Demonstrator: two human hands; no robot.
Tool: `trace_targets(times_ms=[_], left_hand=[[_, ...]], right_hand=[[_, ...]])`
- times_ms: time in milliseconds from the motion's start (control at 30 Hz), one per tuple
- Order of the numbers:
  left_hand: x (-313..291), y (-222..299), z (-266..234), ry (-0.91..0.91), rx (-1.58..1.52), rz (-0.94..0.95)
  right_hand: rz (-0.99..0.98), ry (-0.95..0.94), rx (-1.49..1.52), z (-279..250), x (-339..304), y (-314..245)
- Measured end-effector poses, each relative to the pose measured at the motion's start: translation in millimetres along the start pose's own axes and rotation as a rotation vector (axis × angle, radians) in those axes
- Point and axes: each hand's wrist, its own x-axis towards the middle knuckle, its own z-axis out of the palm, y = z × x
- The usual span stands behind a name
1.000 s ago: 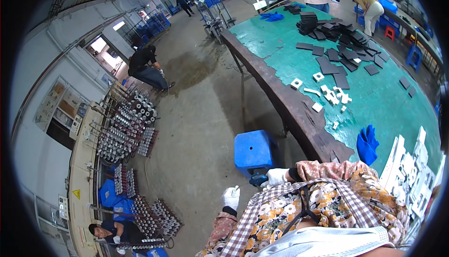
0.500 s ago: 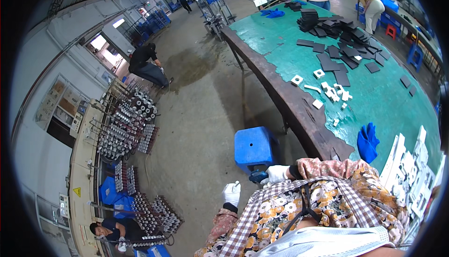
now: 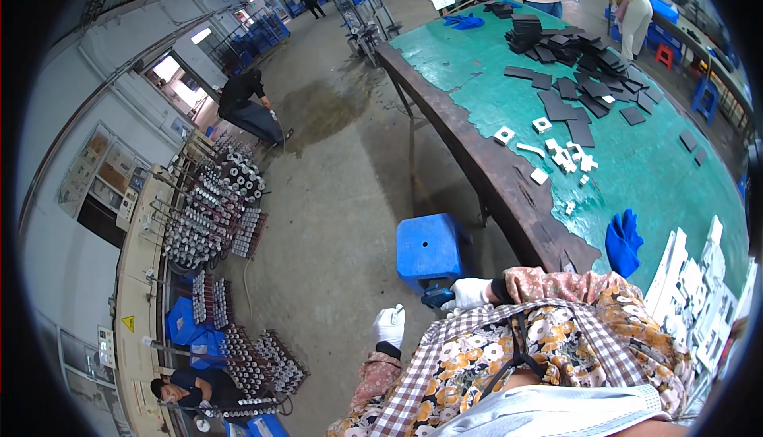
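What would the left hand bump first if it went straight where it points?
Probably the blue stool, near its left edge, but depth is unclear, so the left hand might pass above it.

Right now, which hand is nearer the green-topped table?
Right. The right hand is left of the green-topped table, near its edge; the left hand is farther left, away from it.
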Motion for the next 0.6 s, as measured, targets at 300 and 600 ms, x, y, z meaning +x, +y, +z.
trace_targets(times_ms=[300,600], left_hand=[[3.6,-11.9,3.4,0.031,-0.068,-0.022],[25.3,10.2,5.6,0.010,-0.609,-0.429]], right_hand=[[0.026,0.081,0.009,-8.9,-12.7,-15.9],[-0.040,0.133,-0.014,-16.4,-31.4,-32.9]])
